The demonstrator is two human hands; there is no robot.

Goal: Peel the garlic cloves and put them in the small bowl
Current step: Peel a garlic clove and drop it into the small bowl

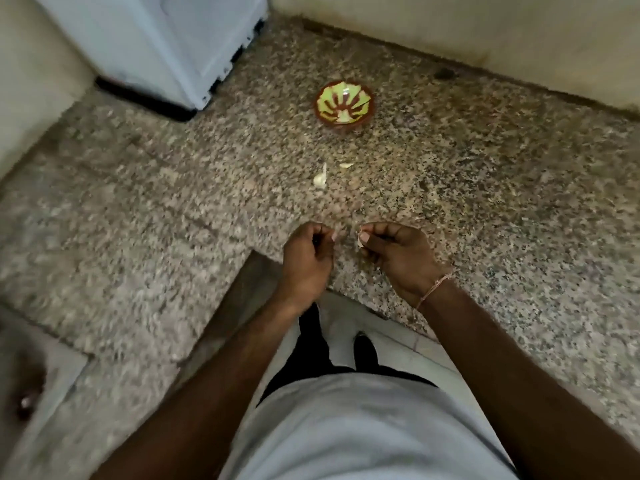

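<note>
A small brown bowl [344,105] with a green leaf pattern stands on the speckled granite counter [485,188], far from me. Between the bowl and my hands lie one unpeeled garlic clove [320,179] and a smaller pale piece [346,165], either clove or skin. My right hand [394,258] pinches a garlic clove [362,237] between thumb and fingers over the counter's near edge. My left hand [308,258] hovers just left of it with curled fingers; whether it pinches a bit of skin is hidden by blur.
A white appliance [162,46] stands at the back left corner on a black base. A pale wall [485,36] runs behind the counter. The counter forms an L around my body, and a sink edge [31,393] shows at the lower left.
</note>
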